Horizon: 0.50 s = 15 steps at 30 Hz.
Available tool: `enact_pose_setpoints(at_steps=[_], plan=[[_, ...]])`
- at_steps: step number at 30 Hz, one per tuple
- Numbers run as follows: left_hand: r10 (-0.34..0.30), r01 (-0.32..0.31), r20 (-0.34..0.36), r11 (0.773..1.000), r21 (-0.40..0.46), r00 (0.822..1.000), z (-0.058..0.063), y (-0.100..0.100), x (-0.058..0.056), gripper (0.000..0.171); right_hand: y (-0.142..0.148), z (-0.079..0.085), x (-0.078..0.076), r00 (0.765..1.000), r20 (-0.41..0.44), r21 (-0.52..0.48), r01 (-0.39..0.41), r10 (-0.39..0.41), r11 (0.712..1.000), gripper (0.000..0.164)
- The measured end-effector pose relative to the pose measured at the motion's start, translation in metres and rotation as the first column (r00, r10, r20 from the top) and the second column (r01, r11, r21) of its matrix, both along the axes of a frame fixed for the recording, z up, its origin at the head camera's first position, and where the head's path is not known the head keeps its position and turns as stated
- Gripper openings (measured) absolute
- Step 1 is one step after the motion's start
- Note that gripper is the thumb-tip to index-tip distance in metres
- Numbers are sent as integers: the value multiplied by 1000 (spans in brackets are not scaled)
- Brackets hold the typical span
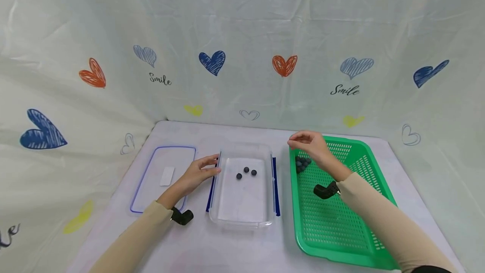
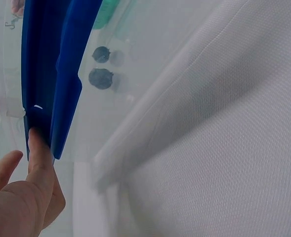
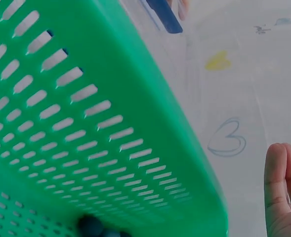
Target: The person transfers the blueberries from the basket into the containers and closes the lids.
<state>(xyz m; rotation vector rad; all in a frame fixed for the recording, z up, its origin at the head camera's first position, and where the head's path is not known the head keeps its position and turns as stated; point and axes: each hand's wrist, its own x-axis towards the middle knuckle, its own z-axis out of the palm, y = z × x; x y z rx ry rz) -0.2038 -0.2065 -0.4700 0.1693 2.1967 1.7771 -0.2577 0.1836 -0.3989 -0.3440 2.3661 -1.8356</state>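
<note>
Centrally, in the head view, the clear container lay between the table's left and right edges, long axis running from near edge to far edge. The right hand, nearer the dark berries in the green basket, had the container toward the left edge. Left wrist view: the left hand was spread, fingertip against the blue latch. Right wrist view: right fingertips were drawn together; whether they pinched anything could not be determined.

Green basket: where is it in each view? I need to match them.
Head: green basket at right.
Left wrist: a small patch of it at the top, left of centre.
Right wrist: it fills much of the left side.
Shared landmark: blue clip on the clear box.
</note>
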Motion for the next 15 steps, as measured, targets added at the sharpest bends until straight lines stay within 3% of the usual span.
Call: enact_pose_setpoints(at_steps=[10,15], plan=[[3,-3,1,1000,-7,1000,-1,0,0,67,33,-12,4,999,-16,-76,38,-39,996,31],[-6,6,-5,1000,-6,1000,-1,1,-1,67,46,-18,6,998,-3,-64,70,-70,996,36]])
